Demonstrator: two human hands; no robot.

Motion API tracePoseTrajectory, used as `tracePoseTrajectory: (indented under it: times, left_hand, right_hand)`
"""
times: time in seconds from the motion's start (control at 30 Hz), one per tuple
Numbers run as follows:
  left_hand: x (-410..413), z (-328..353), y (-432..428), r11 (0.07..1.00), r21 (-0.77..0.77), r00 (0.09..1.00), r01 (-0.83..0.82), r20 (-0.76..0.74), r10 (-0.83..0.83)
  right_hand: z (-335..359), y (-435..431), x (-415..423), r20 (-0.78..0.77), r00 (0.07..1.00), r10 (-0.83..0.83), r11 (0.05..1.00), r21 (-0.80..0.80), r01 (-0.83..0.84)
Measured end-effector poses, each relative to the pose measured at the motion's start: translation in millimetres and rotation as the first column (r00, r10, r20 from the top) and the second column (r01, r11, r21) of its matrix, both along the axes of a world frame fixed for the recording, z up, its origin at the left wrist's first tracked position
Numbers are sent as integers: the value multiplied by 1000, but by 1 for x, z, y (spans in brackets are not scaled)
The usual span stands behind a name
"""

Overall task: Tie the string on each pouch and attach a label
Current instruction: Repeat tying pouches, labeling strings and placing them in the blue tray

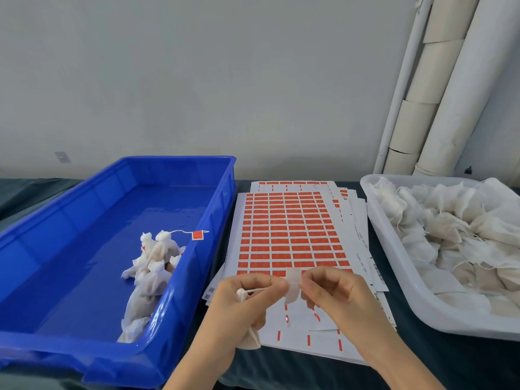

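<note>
My left hand (242,299) grips a small white pouch (251,340); its tied neck pokes out by my fingers and its body hangs below my palm. The pouch's string (257,290) runs right to a label (292,287), seen from its pale back. Fingertips of both hands pinch that label, my right hand (334,294) from the right. Both hands hover over a stack of sheets of orange-red labels (289,235).
A blue tray (92,277) on the left holds several tied pouches (152,268), one with an orange label (197,235). A white tray (394,249) on the right is piled with pouches (455,232). Dark cloth covers the table; pipes stand at the back right.
</note>
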State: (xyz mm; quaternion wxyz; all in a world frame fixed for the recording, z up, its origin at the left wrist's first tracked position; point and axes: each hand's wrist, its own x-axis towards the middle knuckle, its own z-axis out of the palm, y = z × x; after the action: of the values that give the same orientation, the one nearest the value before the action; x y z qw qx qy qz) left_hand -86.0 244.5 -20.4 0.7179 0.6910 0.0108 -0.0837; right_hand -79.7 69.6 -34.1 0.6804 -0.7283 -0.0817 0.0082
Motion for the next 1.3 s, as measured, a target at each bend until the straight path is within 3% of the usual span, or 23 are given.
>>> tracePoseTrajectory:
  times: [0.17,0.47,0.7,0.83,0.9,1.07,1.3]
  left_hand:
    - [-1,-1,3,996,-35,996,79,-30,-80]
    - [-4,6,3,991,41,992,127,-29,-126]
    - [-3,1,-4,986,165,1000,-8,29,3]
    - [-2,4,-6,995,95,998,-25,-60,31]
    - [-2,4,-6,999,24,994,-24,-108,27]
    - [-1,4,-6,997,-74,988,-27,-151,15]
    - [-1,4,-9,994,-109,988,-24,-154,7]
  right_hand:
    - [-3,0,0,54,998,-17,1000,-23,18]
    - [-6,0,2,103,993,-66,996,-55,72]
    - [-4,-2,0,148,989,-32,997,-64,42]
    - [0,-3,-1,277,961,-25,992,-110,58]
    - [1,-4,-2,396,918,-29,977,-184,111]
    - [-1,-5,0,703,712,8,910,-300,287]
    - [-9,-13,2,812,577,91,855,-360,372]
